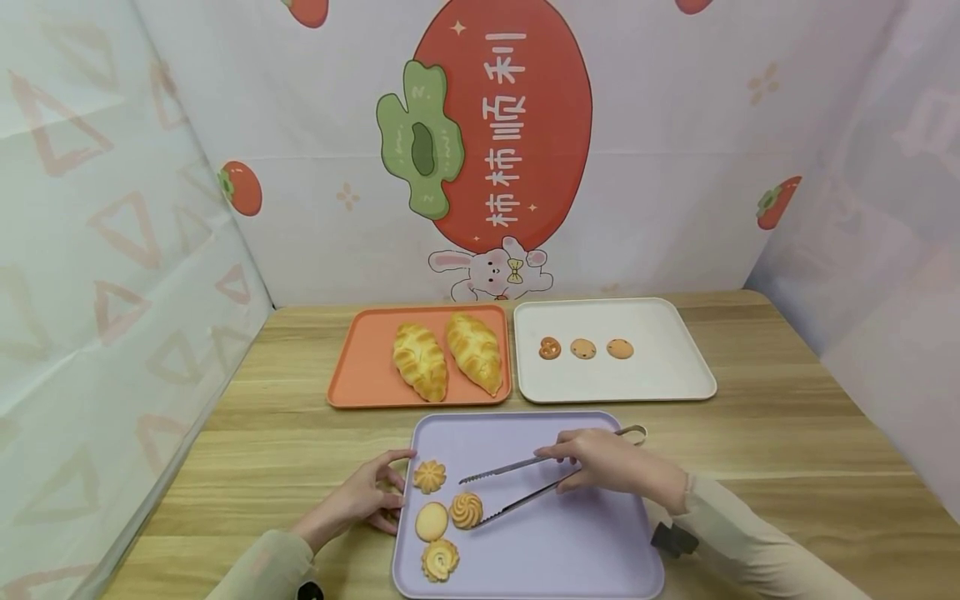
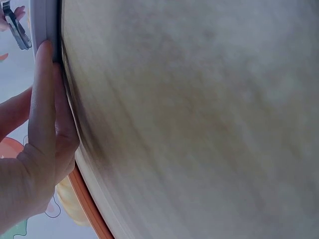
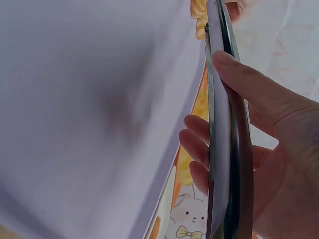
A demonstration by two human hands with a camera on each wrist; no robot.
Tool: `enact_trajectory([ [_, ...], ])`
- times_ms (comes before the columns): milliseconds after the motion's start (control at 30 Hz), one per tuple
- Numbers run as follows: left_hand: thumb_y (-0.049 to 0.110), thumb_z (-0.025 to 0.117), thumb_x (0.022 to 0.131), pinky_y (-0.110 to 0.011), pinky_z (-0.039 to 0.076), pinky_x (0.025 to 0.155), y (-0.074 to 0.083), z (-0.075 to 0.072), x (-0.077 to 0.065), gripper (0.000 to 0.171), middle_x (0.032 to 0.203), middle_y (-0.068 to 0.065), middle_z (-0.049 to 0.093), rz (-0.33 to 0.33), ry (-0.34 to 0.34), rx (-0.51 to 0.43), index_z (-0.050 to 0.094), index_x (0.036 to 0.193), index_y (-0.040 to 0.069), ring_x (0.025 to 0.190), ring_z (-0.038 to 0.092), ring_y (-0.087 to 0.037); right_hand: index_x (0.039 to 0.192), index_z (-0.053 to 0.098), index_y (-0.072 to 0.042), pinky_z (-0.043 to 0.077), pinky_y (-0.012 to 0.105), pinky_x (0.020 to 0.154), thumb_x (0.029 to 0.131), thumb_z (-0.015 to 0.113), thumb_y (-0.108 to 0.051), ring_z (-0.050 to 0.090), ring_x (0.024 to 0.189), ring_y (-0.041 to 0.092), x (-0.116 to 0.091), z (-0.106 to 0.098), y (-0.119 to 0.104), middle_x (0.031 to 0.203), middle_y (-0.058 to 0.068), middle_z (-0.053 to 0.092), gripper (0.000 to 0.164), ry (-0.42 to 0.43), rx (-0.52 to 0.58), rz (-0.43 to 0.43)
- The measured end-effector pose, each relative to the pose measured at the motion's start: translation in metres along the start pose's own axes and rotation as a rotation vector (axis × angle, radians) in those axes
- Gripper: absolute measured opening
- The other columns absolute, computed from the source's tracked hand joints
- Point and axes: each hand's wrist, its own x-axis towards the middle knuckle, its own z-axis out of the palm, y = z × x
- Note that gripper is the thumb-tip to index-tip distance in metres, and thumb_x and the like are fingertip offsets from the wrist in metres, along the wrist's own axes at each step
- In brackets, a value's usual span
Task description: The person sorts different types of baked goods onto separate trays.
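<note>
My right hand (image 1: 600,460) grips metal tongs (image 1: 525,498) over the lavender tray (image 1: 555,558). The tong arms stand apart. One serrated tip lies right at the edge of a swirl cookie (image 1: 467,510), the other is behind it. In the right wrist view the thumb (image 3: 239,69) lies along one tong arm, with several fingers past the other. At the tray's left rim, my left hand (image 1: 367,493) rests its fingers against the side. Beside the swirl are a flower-shaped cookie (image 1: 430,477), a plain round cookie (image 1: 431,522) and a ring-shaped cookie (image 1: 440,560).
Behind, an orange tray (image 1: 360,367) bears two golden braided breads (image 1: 420,362). To its right stands a white tray (image 1: 660,358) with a pretzel (image 1: 550,348) and two round cookies (image 1: 583,348) in a row. All stand on a wooden table (image 1: 780,467) between patterned cloth walls.
</note>
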Motion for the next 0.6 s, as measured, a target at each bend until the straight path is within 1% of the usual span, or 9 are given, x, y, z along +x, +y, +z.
enact_trajectory([
  [300, -0.015, 0.053, 0.077, -0.04, 0.057, 0.051, 0.0008, -0.0006, -0.0005, 0.065, 0.09, -0.016, 0.045, 0.001, -0.006, -0.004, 0.026, 0.134, -0.001, 0.058, 0.057, -0.02, 0.11, 0.063, -0.009, 0.043, 0.013, 0.054, 0.068, 0.073, -0.026, 0.051, 0.065, 0.005, 0.0048, 0.0043, -0.0016, 0.079, -0.002, 0.058, 0.047, -0.002, -0.006, -0.018],
  [467, -0.015, 0.053, 0.076, -0.04, 0.057, 0.051, 0.0021, -0.0003, -0.0009, 0.066, 0.089, -0.015, 0.045, -0.006, -0.001, -0.011, 0.027, 0.134, 0.0, 0.058, 0.057, -0.019, 0.11, 0.063, -0.009, 0.043, 0.012, 0.054, 0.068, 0.073, -0.027, 0.05, 0.064, 0.004, 0.0064, 0.0077, -0.002, 0.078, -0.002, 0.058, 0.046, -0.023, 0.006, -0.001],
  [600, -0.015, 0.053, 0.076, -0.04, 0.057, 0.051, 0.0034, 0.0002, -0.002, 0.065, 0.09, -0.016, 0.044, -0.005, 0.0, -0.015, 0.027, 0.134, -0.001, 0.058, 0.057, -0.019, 0.109, 0.064, -0.01, 0.041, 0.012, 0.052, 0.069, 0.072, -0.025, 0.046, 0.06, 0.0, 0.0081, 0.0096, -0.0015, 0.075, -0.004, 0.057, 0.044, -0.034, 0.024, 0.008],
])
